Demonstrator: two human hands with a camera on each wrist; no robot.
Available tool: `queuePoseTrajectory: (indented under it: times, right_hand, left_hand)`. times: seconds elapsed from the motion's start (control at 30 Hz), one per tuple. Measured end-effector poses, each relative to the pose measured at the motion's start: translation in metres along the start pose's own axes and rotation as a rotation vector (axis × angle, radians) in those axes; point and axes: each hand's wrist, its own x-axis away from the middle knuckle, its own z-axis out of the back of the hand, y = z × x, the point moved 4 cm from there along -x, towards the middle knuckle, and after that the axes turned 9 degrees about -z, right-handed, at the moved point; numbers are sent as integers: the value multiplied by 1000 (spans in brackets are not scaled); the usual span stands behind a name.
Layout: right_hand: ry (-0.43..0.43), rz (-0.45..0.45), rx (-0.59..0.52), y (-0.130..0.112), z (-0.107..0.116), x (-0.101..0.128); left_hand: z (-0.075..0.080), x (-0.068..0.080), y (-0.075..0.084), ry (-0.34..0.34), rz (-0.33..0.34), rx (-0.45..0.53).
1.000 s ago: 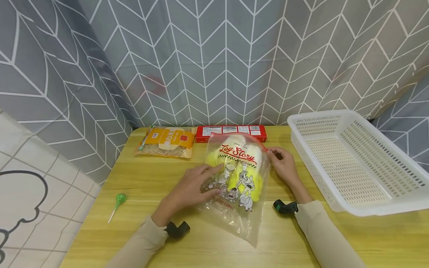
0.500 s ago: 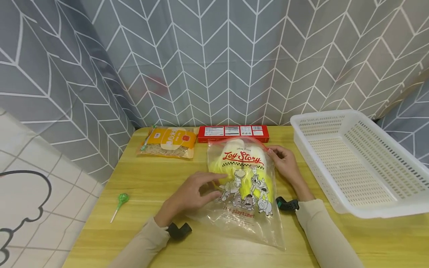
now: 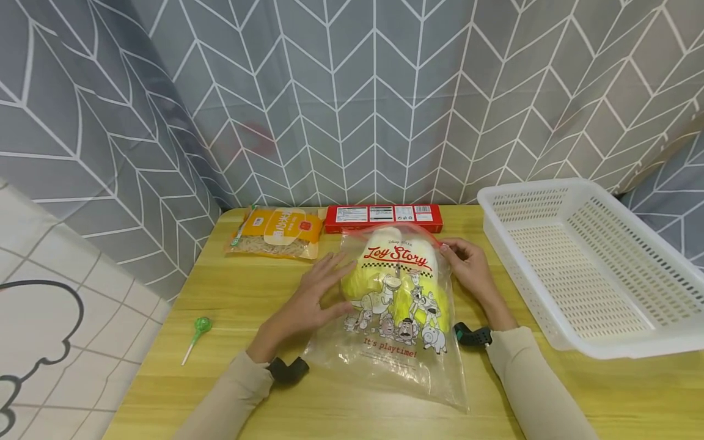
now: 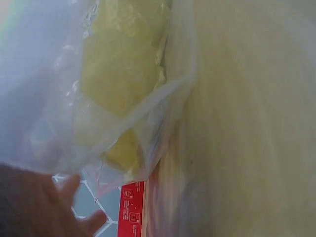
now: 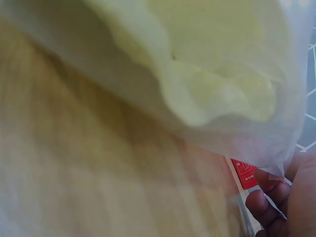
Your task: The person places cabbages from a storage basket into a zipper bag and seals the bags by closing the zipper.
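L hand (image 3: 308,302) flat on 1 zip bag (image 3: 393,318) w/ 1 cabbage (image 3: 393,278), R hand (image 3: 467,266) pinches its top

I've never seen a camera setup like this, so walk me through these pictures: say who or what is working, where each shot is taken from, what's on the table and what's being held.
No machine here: a person works with two bare hands. The wide picture comes from a camera on their head; the two blurry close-ups come from cameras strapped to each wrist. On the wooden table lie a clear printed zip bag with a yellow-green cabbage inside, a noodle packet, a red box, a green lollipop and a white basket. The left hand rests flat against the bag's side, fingers straight. The right hand pinches the bag's top corner.
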Motion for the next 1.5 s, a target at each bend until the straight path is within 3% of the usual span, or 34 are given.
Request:
queuePoseTrajectory:
  times: [0.17,0.47,0.8,0.97,1.1,1.2,1.37,1.5]
  right_hand:
    - [-7,-4,3,0,0,0]
    - [5,14,25,-3,-2,3]
    - [-14,78,26,-6,-10,5]
    - [-75,116,-31,-9,-15,8]
    - [-107,117,-34,-9,-19,10]
    - [-116,108,-22,-7,-22,9]
    - [-127,117,-42,6,-28,4]
    - [-156,114,-86,19,-33,-1]
  left_hand:
    - [-5,3,-2,-86,29,36]
    - [-5,1,1,-47,-47,42]
    - [4,0,1,85,-142,141]
    - [13,2,-2,226,-123,172]
    - [17,4,-10,365,-47,191]
    - [17,5,-19,440,75,219]
    - [9,5,-36,465,334,362]
    - [5,5,-41,487,432,481]
